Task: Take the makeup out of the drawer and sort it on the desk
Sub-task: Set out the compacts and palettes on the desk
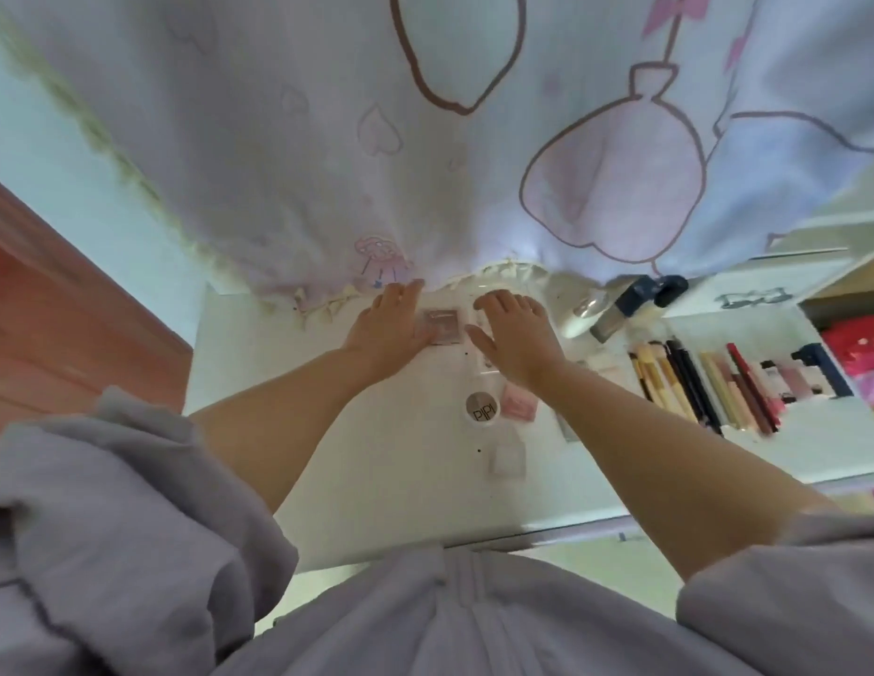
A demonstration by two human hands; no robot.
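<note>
A pale curtain [376, 139] printed with pink hearts and bottle shapes hangs over the far edge of the white desk [386, 480], its frilled hem draped just beyond the palette [442, 326] and brushing the fingertips of the left hand [383, 329]. Right of the palette, past the right hand [515, 336], lie a white oval case [583, 317], a tilted bottle [620, 309] with a dark cap, and further right a row of brushes [669, 383], pencils and lip tubes [786, 378] laid side by side. Nearer the person than the palette sit a round jar [482, 409] with a grey lettered lid, a small pink compact [520, 401] touching the jar's right side, and a pale square case [509, 458] nearer still. Grey sleeves and clothing fill the bottom of the view. The palette is small and square, with a clear frame and dusky pink pans; blur hides finer detail. It lies flat on the desk near the far edge, between the two hands. The left hand rests flat at its left side, fingers straight and together, its inner edge touching the palette. The right hand lies flat just right of it, fingers straight and slightly spread, the thumb reaching toward the palette's near right corner; whether it touches is unclear.
</note>
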